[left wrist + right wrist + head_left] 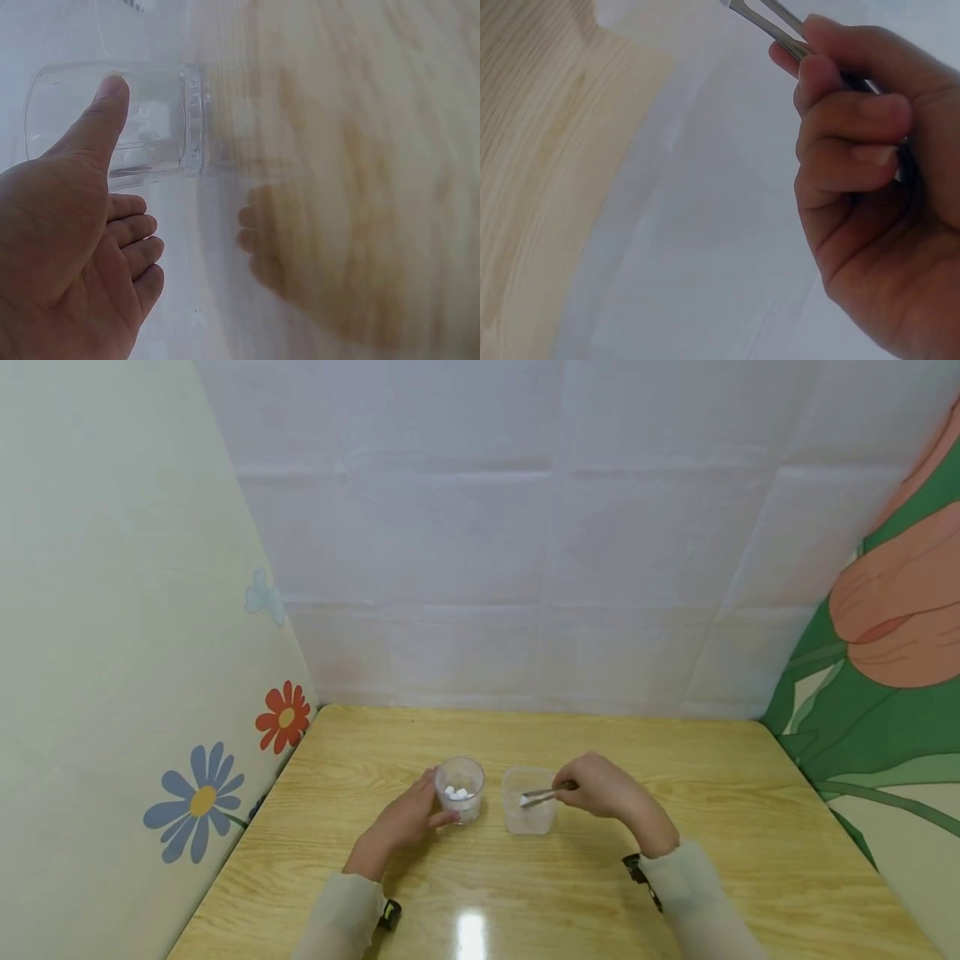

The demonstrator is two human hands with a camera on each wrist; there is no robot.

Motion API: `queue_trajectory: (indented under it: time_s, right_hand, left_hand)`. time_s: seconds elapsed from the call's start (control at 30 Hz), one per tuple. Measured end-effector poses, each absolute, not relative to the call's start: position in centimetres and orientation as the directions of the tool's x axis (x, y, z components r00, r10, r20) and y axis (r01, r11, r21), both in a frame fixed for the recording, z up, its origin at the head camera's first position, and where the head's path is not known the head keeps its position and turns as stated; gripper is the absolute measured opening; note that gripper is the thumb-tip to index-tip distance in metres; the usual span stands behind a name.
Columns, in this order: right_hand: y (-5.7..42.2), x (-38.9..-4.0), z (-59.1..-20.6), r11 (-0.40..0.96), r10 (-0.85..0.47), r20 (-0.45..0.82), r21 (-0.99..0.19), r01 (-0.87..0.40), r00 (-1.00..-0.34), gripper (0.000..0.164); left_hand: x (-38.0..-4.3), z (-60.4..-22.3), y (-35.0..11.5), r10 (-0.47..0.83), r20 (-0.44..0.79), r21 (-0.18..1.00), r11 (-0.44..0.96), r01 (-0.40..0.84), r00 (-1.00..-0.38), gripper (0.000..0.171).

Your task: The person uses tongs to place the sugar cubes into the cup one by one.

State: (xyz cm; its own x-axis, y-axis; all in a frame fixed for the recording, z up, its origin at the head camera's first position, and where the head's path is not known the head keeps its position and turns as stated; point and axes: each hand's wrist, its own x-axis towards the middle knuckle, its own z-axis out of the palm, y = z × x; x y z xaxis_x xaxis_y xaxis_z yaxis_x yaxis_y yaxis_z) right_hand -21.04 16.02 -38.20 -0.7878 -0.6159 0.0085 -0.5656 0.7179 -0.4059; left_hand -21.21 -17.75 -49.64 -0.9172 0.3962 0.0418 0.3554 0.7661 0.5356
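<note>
My left hand (pixel 405 820) holds a clear cup (pixel 467 812) by its side, thumb across the near face and fingers at the left. Several white cubes (pixel 458 793) lie inside the cup. In the left wrist view the thumb overlaps the cup's wall (pixel 154 154). My right hand (pixel 606 789) grips metal tongs (pixel 546 792) between thumb and curled fingers; the prongs (pixel 769 22) slant away from the hand in the right wrist view. A small white piece (pixel 524 800) sits at the tongs' tips, over a clear square container (pixel 528 827).
Cup and container stand side by side on a wood-grain table (pixel 465 877), with a small gap between them. A white sheet wall (pixel 480 568) rises behind the table's far edge. Flower-patterned walls flank it at the left (pixel 202 802) and right (pixel 900 610).
</note>
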Motion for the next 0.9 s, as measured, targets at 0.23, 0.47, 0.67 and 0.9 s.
queue_trajectory:
  time_s: [0.23,0.47,0.67,0.9]
  right_hand:
    - [16.8,-21.0,-38.7,0.709,-0.603,0.044,-0.428,-0.56,-0.797,0.012]
    - [17.2,-20.6,-38.9,0.694,-0.587,0.07,-0.47,-0.546,-0.806,0.014]
    - [17.4,-20.4,-39.1,0.678,-0.575,0.104,-0.495,-0.543,-0.812,0.015]
    - [17.6,-20.3,-39.1,0.674,-0.552,0.118,-0.52,-0.525,-0.825,0.017]
  left_hand:
    - [-21.1,-49.5,-17.8,0.401,0.032,0.539,0.764,0.353,-0.916,0.094]
    - [-21.1,-49.5,-17.6,0.396,0.039,0.549,0.759,0.351,-0.917,0.092]
    - [-21.0,-49.4,-17.6,0.396,0.028,0.543,0.765,0.347,-0.918,0.092]
    - [-20.9,-49.2,-17.6,0.394,0.032,0.553,0.759,0.345,-0.919,0.091]
